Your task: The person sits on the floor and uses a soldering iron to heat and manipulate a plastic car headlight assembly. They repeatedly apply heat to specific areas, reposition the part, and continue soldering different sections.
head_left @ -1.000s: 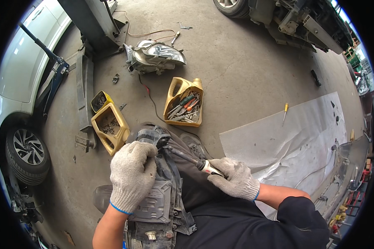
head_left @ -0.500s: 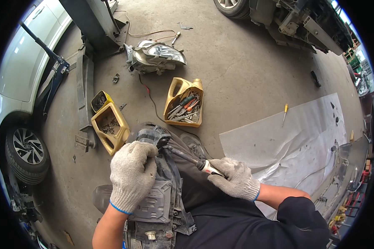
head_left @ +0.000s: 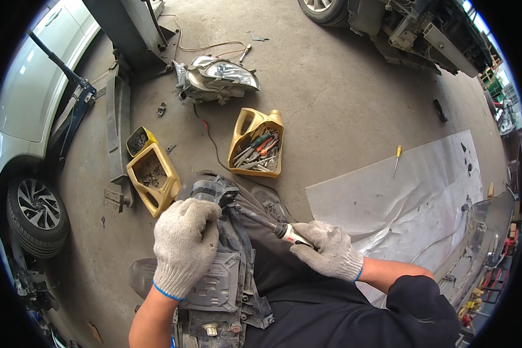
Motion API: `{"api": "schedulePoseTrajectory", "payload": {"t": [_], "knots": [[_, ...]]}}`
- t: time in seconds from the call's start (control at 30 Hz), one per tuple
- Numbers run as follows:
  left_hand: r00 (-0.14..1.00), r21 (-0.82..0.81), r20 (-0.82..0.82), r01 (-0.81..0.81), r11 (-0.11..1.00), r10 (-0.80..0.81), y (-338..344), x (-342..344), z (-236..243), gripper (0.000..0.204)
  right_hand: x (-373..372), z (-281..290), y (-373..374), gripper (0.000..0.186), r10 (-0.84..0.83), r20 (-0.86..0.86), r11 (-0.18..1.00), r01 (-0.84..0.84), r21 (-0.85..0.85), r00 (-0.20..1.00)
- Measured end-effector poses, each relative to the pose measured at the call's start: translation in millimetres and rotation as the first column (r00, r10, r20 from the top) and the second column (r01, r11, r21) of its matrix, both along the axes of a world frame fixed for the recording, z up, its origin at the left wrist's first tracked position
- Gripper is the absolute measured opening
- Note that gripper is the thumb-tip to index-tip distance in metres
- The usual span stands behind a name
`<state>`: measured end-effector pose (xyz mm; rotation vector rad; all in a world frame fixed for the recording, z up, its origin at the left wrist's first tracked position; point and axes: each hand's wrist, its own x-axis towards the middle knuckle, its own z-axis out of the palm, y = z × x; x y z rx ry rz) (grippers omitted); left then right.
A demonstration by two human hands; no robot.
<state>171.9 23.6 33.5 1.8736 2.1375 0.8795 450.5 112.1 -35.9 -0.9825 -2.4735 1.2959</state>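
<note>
A dark, dusty headlight housing [head_left: 217,278] lies across my lap, with a square grey module on its back. My left hand [head_left: 185,243], in a pale knit glove with a blue cuff edge, is closed over its upper left side; its fingertips are partly hidden. In a matching glove, my right hand [head_left: 325,246] grips the white-and-black handle of a soldering iron [head_left: 290,233]. The iron's metal shaft slants up and left to the top part of the housing, where its tip is hard to make out.
Beyond my knees stand a cut-open gold jug [head_left: 281,165] of hand tools, another gold jug [head_left: 167,191] and a yellow container [head_left: 151,137] of small parts. Farther off lies a clear headlight [head_left: 223,78]. A yellow screwdriver [head_left: 398,156] rests beside a grey sheet [head_left: 354,200]. Cars flank both sides.
</note>
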Motion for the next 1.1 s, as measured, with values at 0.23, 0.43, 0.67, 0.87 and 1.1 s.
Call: {"api": "schedulePoseTrajectory", "payload": {"t": [0.23,0.43,0.67,0.87,1.1], "knots": [[0.999,0.023,-0.03,0.019,1.0,-0.018,-0.1,-0.1,-0.1,0.025,-1.1,5.4,-0.3,0.046,-0.006,0.029,1.0,0.006,0.003,1.0],[0.998,0.018,-0.059,0.029,0.999,-0.028,-0.6,0.3,1.1,0.025,-1.4,5.7,-0.8,0.046,-0.013,0.016,1.0,0.013,0.005,1.0],[0.997,0.029,-0.069,0.03,0.999,-0.028,-1.4,0.8,0.3,0.025,-0.4,4.1,-0.8,0.046,-0.004,0.013,1.0,0.004,0.02,1.0],[0.997,0.022,-0.066,0.034,0.999,-0.032,-1.2,0.9,1.4,0.024,-0.4,4.4,-1.6,0.046,-0.008,0.014,1.0,0.008,0.021,1.0],[0.996,0.018,-0.079,0.033,0.999,-0.032,-1.4,1.3,1.5,0.024,-0.9,3.7,-1.2,0.046,-0.01,0.008,1.0,0.01,0.022,1.0]]}}
